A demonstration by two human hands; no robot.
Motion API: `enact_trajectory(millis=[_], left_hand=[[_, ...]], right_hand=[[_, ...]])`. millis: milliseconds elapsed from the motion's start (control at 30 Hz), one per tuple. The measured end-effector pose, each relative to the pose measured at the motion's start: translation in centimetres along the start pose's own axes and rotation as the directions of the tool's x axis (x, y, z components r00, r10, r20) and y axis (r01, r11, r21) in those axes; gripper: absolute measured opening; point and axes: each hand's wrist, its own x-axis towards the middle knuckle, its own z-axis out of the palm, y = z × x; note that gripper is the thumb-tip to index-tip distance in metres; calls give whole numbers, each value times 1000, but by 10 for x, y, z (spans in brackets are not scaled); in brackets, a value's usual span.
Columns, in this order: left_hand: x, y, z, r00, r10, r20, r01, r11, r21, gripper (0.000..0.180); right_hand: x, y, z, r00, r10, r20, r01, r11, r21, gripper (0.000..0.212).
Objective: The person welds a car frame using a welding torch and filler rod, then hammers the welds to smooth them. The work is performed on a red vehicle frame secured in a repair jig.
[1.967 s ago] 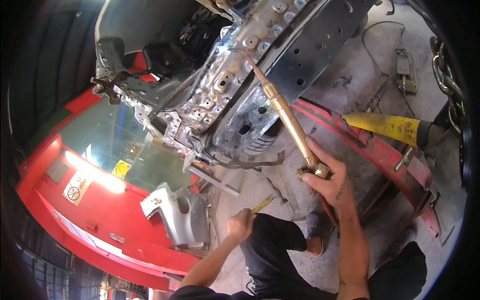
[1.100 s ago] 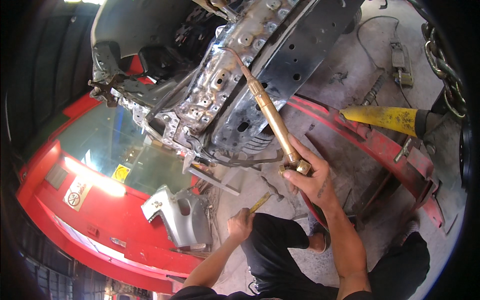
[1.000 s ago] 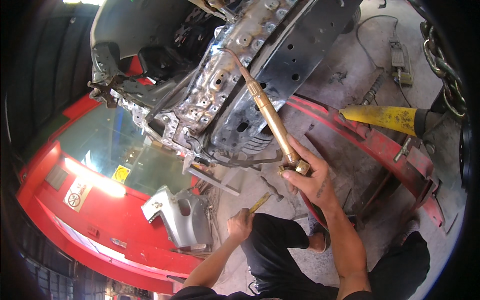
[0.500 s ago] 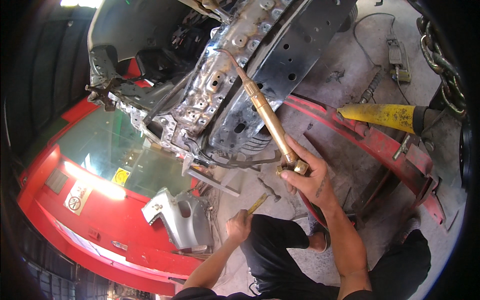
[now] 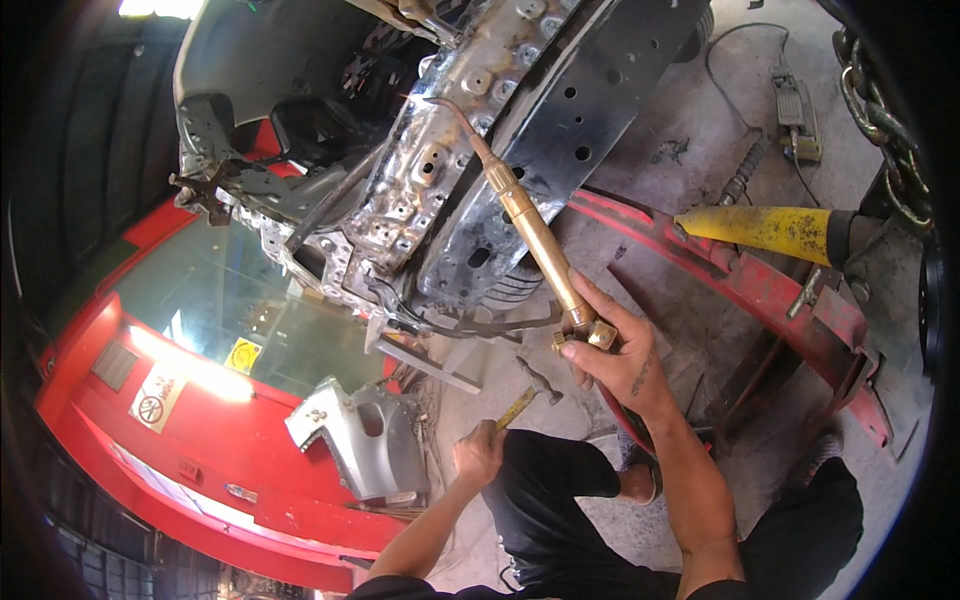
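Observation:
My right hand point(image 5: 617, 348) is wrapped round the base of a brass gas torch point(image 5: 541, 250), by its valve knobs. Its thin bent tip points up and left, over the bare metal panel point(image 5: 425, 170) of a car body. A bright spot shows on the metal at the tip. Low at the centre, next to my knee, my left hand point(image 5: 478, 454) grips a hammer point(image 5: 517, 407) by its yellow handle, head up and to the right. Alongside the bare panel runs a black metal beam point(image 5: 560, 130) with several round holes. My fingers hide part of the torch's base.
A red vehicle point(image 5: 250, 490) with a large window stands at the left, a silver body part point(image 5: 375, 440) leaning near it. To the right are a yellow cylinder point(image 5: 760, 232), a red steel arm point(image 5: 800, 330), a chain point(image 5: 870, 125) and a pedal-like device point(image 5: 793, 110) with a cable.
The bright spot at the torch tip looks smaller and redder now. Both hands and their tools stay nearly in place.

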Motion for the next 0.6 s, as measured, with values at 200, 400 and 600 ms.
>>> enact_trajectory(millis=[200, 400, 600], left_hand=[[0, -1, 3, 1000, 7, -11, -6, 999, 33, 25], [-2, -4, 6, 999, 9, -37, -8, 1000, 28, 25], [-7, -13, 10, 994, 41, -100, -44, 998, -34, 26]], right_hand=[[-3, -1, -1, 1000, 30, 1, -30, 1000, 1, 77], [-2, -2, 1, 1000, 23, 4, -23, 999, 23, 77], [-2, -1, 0, 1000, 26, 3, -26, 1000, -16, 78]])
